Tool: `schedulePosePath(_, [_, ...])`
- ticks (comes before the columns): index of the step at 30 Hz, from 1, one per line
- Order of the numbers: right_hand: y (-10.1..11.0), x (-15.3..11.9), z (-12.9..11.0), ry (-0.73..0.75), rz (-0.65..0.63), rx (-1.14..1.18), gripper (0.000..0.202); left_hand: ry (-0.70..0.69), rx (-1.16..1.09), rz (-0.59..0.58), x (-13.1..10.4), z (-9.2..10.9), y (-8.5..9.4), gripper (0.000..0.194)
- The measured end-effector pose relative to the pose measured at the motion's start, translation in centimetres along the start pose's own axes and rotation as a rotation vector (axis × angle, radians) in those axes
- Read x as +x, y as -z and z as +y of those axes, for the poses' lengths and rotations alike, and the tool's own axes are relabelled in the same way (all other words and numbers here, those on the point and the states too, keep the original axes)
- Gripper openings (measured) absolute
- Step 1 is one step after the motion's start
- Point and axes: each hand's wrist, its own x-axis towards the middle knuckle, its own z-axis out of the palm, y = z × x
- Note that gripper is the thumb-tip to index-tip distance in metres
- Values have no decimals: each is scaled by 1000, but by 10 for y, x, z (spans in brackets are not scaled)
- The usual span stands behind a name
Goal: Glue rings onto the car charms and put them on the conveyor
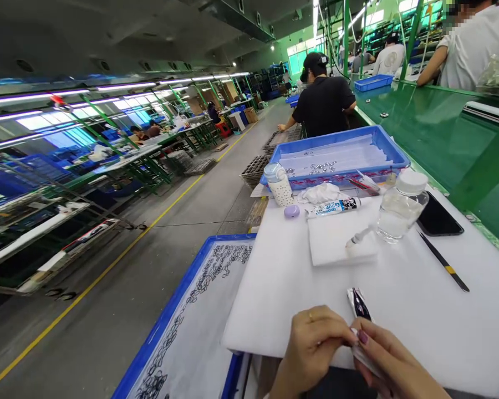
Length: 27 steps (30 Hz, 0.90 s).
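Note:
Close to the table's front edge, my left hand (316, 343) and my right hand (388, 354) meet at the fingertips. Within the right fingers lies a slender white item (365, 359), its exact kind hidden by the grip. My left thumb and forefinger pinch the tip of that item. Just beyond the right fingers, a glossy black piece with a silvery edge (359, 303) rests on the white foam sheet (283, 288). Farther off, a small whitish applicator (357, 238) lies on a folded white pad (328, 244).
A glue tube (331, 208), clear bottle (401, 208), phone (441, 216) and black tweezers (443, 261) lie around the pad. A dotted cup (279, 185) stands near a blue tray (336, 141). Another blue tray (183, 288) holds many black rings. A co-worker (324, 100) sits ahead.

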Motion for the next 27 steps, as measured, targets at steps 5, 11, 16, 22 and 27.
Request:
schedulePosePath(5, [8,-4,-2,19,-9,260,54,-52,-74,4,9,-3,-30,24])
schedulePosePath(11, [8,-11,-12,135,53,250,48,16,-292,121,5,-8,-44,23])
schedulePosePath(16, [7,-9,-20,117,88,105,43,233,-459,184,2,-14,-51,14])
schedulePosePath(22, [11,-12,-17,198,315,-50,37,482,-882,267,-1,-18,-54,18])
schedulePosePath(27, [16,-10,-23,692,549,-477,3,611,-1033,324,0,-18,-52,27])
